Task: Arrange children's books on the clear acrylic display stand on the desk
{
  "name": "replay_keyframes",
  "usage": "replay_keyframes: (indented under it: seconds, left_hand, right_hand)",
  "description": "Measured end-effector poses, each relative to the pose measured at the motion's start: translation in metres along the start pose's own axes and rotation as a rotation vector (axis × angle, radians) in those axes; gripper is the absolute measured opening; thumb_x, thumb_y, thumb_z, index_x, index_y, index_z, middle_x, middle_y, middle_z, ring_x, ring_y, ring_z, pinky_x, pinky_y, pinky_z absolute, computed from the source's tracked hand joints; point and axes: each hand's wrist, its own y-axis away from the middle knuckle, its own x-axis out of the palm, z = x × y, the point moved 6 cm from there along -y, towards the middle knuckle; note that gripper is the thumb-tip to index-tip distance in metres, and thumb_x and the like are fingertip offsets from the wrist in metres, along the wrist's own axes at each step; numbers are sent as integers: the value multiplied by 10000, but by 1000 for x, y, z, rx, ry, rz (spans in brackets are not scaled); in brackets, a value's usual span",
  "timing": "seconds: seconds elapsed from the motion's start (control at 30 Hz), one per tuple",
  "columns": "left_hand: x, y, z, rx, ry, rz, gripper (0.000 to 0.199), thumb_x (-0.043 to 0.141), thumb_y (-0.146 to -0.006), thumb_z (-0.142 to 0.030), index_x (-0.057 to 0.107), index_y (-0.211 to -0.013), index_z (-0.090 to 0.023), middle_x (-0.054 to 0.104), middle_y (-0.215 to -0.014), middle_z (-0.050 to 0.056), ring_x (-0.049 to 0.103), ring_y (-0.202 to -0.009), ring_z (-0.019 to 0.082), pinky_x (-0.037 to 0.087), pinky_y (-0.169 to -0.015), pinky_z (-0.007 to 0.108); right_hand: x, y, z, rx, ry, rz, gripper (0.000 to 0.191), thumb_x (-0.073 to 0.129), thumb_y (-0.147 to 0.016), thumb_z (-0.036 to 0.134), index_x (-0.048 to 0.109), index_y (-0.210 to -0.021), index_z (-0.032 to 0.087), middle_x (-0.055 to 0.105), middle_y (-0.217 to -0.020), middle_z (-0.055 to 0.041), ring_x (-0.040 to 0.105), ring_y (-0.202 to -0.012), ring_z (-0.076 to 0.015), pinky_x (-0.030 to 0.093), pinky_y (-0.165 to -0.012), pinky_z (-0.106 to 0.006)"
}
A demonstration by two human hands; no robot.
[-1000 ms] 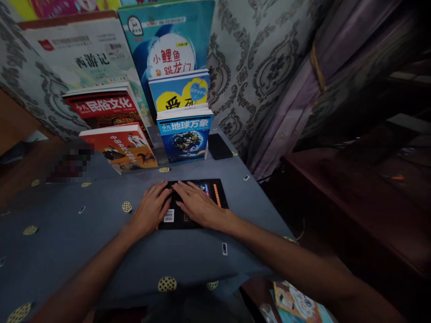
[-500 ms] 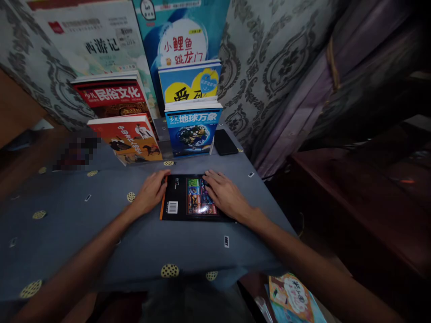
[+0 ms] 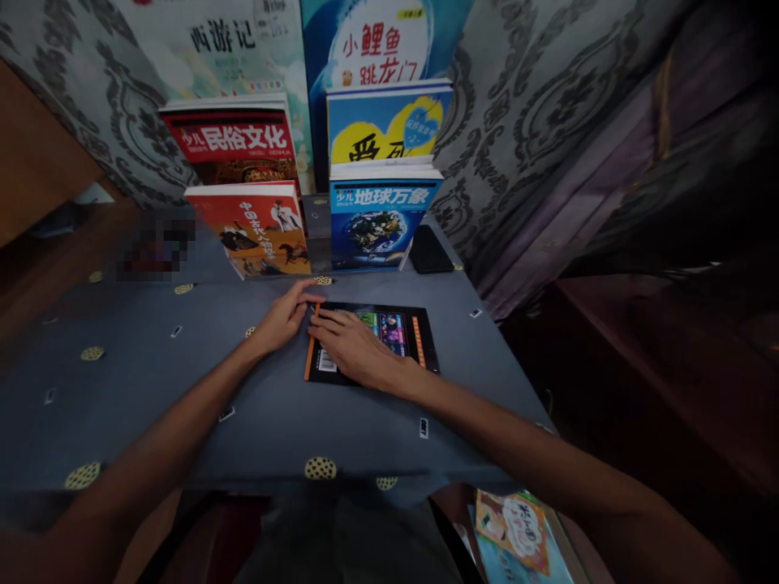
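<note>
A black book with an orange spine lies flat, back cover up, on the cloth-covered table. Across its left half rests my right hand, fingers stretched toward the spine and covering part of the barcode and pictures. My left hand is at the book's upper left corner, its fingers extended by the spine and its palm beside the book on the cloth. Neither hand lifts the book.
Behind the book stand upright books in two rows: an orange-red one, a red one, a blue globe-covered one and others. A black phone lies at right. Another book is below the table edge.
My right hand has slid left across the cover, from the book's right part to near its spine. My left hand stays by the spine. The view has shifted a little.
</note>
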Motion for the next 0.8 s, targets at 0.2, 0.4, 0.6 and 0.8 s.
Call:
replay_keyframes:
  seconds: [0.2,0.4,0.6,0.8]
  left_hand:
    - [0,0,-3,18,-7,4,445,395,-938,-216,422,-1380,-162,735,-1190,106,658,-1162,216,442,-1052,427]
    - [0,2,-8,18,-65,18,419,393,-957,-253,441,-1367,-180,727,-1213,96,658,-1160,216,451,-1043,423]
    - [1,6,-12,39,-183,42,404,388,-971,-270,441,-1362,-180,696,-1278,89,620,-1210,219,456,-1052,435]
    - [3,7,-16,75,-242,39,377,385,-976,-271,484,-1328,-179,683,-1289,90,594,-1237,230,455,-1064,452]
  right_hand:
    - [1,27,31,-128,-61,58,367,508,-951,108,621,-1297,157,621,-1399,-112,463,-1396,-256,403,-1141,-504]
    - [2,48,44,-177,-82,81,427,506,-955,112,556,-1376,163,568,-1460,-106,427,-1431,-239,361,-1184,-503]
    - [-1,74,30,-49,-48,4,411,502,-1007,241,521,-1408,152,556,-1469,-121,425,-1439,-240,340,-1202,-522]
    - [-19,107,1,106,-47,-65,443,467,-1029,326,482,-1440,161,510,-1508,-129,397,-1457,-243,359,-1191,-533]
